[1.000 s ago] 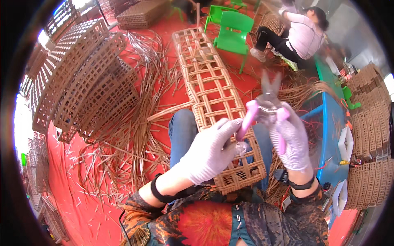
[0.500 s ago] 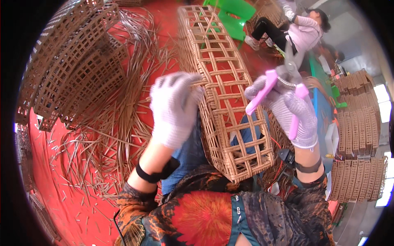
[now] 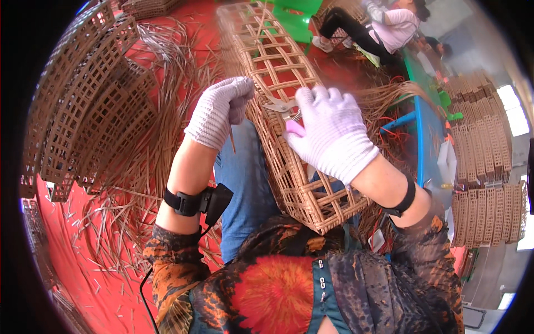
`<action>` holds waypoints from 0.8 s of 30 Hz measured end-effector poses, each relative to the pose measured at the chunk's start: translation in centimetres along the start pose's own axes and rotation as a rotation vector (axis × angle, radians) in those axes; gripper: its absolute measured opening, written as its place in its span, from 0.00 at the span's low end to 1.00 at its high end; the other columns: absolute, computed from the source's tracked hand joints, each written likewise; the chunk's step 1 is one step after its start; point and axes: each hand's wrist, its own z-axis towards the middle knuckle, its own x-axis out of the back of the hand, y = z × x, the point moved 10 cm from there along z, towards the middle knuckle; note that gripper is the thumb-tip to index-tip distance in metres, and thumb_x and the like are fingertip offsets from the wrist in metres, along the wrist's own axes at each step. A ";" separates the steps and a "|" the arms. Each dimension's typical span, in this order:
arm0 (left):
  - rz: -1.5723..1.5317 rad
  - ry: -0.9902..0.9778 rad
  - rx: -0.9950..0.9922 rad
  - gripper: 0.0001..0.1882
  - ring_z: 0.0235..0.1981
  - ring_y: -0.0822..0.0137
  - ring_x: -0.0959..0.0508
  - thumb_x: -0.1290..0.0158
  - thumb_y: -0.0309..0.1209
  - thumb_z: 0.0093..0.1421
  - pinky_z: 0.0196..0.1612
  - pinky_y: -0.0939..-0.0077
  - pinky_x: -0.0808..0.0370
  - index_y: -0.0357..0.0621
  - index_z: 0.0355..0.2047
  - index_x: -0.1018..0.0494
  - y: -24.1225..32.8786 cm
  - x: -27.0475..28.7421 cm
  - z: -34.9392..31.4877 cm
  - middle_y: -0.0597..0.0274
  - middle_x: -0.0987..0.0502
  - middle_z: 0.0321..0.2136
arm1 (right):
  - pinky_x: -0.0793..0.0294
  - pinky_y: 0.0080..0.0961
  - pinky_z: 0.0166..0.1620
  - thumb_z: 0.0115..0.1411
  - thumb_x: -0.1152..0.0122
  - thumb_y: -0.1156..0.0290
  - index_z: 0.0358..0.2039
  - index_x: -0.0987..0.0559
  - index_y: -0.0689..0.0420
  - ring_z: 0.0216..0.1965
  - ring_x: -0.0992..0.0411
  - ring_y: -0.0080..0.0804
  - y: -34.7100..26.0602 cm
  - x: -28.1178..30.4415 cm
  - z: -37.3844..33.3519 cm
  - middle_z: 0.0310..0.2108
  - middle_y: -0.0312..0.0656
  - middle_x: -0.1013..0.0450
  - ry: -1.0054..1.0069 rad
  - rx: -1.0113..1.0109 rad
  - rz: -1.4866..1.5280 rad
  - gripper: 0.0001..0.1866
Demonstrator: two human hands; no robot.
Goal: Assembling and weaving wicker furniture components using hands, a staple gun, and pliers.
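A long brown woven basket with open lattice sides leans across my lap, its near end low by my waist. At its left edge my gloved left hand is closed, and a thin brown strand pokes out below the fist. My gloved right hand lies over the basket, wrapped round pink-handled pruning shears. The metal blades point left against the basket's upper left edge, with the spring showing by my fingers. Most of the handles are hidden under my palm. Whether the blades touch a strand I cannot tell.
Stacked woven panels stand at left beside a heap of loose strips on the red floor covering. A blue-framed table is at right, with more stacked panels beyond. A person sits at the far right near a green chair.
My right hand has swung left and turned over, bringing the shears from the basket's right side to its left edge. My left hand has risen slightly and curled into a fist; the view has shifted.
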 end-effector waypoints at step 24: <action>-0.098 -0.050 0.034 0.09 0.14 0.80 0.47 0.44 0.34 0.57 0.19 0.83 0.49 0.45 0.24 0.28 0.2 -1.1 1.5 0.79 0.42 0.14 | 0.26 0.43 0.37 0.57 0.46 0.60 0.43 0.29 0.60 0.33 0.24 0.48 -1.1 -2.0 2.0 0.27 0.50 0.24 -0.391 0.008 0.069 0.19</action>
